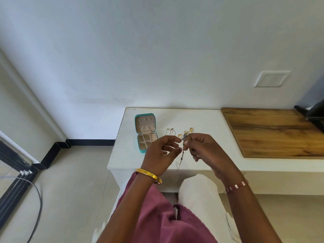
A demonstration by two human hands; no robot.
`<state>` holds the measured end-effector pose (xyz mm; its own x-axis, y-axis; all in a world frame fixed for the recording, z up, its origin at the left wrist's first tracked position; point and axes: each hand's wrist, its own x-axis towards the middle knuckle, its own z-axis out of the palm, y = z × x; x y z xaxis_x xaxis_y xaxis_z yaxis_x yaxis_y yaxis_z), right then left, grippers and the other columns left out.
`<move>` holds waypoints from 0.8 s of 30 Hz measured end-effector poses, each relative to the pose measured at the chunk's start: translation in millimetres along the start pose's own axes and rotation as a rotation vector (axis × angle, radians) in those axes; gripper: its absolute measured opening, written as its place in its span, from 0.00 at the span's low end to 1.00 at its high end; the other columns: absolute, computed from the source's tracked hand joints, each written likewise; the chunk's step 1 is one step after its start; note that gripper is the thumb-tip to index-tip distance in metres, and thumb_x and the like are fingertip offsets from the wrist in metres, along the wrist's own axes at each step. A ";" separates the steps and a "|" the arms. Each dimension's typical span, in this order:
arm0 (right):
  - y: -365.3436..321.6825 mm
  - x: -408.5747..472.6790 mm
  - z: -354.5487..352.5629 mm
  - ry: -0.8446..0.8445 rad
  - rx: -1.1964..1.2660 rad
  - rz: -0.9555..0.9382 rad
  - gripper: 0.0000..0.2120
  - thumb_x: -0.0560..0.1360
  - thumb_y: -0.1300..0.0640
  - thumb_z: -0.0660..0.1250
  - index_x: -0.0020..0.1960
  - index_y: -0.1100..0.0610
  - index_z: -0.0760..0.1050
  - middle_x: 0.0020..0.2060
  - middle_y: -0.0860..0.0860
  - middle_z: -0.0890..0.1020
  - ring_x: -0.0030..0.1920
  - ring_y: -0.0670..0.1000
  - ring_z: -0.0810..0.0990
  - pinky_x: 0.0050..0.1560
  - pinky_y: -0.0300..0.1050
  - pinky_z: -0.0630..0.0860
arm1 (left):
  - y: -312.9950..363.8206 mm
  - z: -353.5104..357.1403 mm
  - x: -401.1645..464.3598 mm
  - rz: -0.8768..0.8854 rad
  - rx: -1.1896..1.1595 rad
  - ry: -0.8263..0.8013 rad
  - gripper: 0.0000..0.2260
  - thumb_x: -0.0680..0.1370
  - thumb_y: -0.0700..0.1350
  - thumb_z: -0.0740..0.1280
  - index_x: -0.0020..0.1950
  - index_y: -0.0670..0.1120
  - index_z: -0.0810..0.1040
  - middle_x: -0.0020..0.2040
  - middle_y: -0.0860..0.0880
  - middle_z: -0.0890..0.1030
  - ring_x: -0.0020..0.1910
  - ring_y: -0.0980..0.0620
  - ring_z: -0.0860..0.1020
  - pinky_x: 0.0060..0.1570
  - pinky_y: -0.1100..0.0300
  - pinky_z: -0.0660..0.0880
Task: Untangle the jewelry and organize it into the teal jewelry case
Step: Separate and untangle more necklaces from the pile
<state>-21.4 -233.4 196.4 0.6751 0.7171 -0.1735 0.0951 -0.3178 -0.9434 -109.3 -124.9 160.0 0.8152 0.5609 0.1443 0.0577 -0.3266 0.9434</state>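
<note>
A tangled thin chain (182,151) hangs between my two hands above the white table (122,155). My right hand (205,148) pinches its upper part. My left hand (163,151) pinches it a little lower with thumb and fingertips. The chain's loose end dangles down to about the table's front edge. The teal jewelry case (146,132) lies open on the table to the left of my hands, lid up, its beige compartments showing. Several gold rings (185,133) and a pair of long thin earrings (169,132) lie on the table just beyond my hands.
A wooden board (270,132) covers the table's right part. A dark object (313,111) stands at the far right edge. A white wall rises right behind the table. Floor with a grey cable (37,204) lies to the left.
</note>
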 end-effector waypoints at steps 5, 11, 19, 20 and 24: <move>-2.1 -3.5 -1.0 -0.007 -0.007 0.004 0.12 0.77 0.63 0.59 0.38 0.56 0.76 0.23 0.49 0.62 0.25 0.46 0.60 0.30 0.41 0.63 | 0.2 1.9 0.8 -0.003 -0.030 -0.014 0.04 0.73 0.38 0.68 0.44 0.48 0.79 0.36 0.58 0.79 0.35 0.67 0.77 0.38 0.76 0.72; -4.7 -8.1 -4.3 -0.117 0.060 0.012 0.11 0.78 0.62 0.59 0.41 0.55 0.77 0.22 0.48 0.62 0.24 0.45 0.59 0.30 0.39 0.65 | 1.7 -0.5 1.8 -0.006 -0.089 -0.015 0.03 0.74 0.40 0.67 0.41 0.47 0.78 0.35 0.54 0.80 0.34 0.64 0.77 0.37 0.75 0.72; -2.1 -2.6 -3.3 -0.037 0.020 0.011 0.13 0.77 0.62 0.60 0.36 0.57 0.76 0.32 0.52 0.80 0.34 0.48 0.74 0.43 0.41 0.72 | 3.3 -1.3 0.8 -0.044 -0.063 0.019 0.10 0.73 0.35 0.65 0.36 0.49 0.76 0.33 0.53 0.79 0.32 0.63 0.76 0.36 0.74 0.71; -1.7 -2.4 -2.5 -0.030 -0.004 0.008 0.13 0.76 0.62 0.60 0.35 0.57 0.76 0.33 0.51 0.80 0.35 0.47 0.75 0.43 0.39 0.72 | 3.2 -1.4 0.9 -0.034 -0.023 0.036 0.10 0.72 0.35 0.66 0.35 0.49 0.76 0.32 0.54 0.78 0.31 0.64 0.76 0.35 0.75 0.70; -2.4 -2.6 1.9 0.001 -0.081 -0.041 0.13 0.76 0.64 0.60 0.34 0.56 0.75 0.33 0.51 0.80 0.36 0.45 0.76 0.34 0.25 0.70 | 0.7 -1.5 0.7 0.019 0.171 0.124 0.07 0.70 0.36 0.68 0.35 0.48 0.77 0.32 0.58 0.77 0.32 0.65 0.75 0.36 0.78 0.70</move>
<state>-24.8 -233.3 198.6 0.6701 0.7299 -0.1351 0.1813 -0.3374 -0.9237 -109.5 -123.6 161.2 0.7407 0.6391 0.2071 0.1483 -0.4562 0.8774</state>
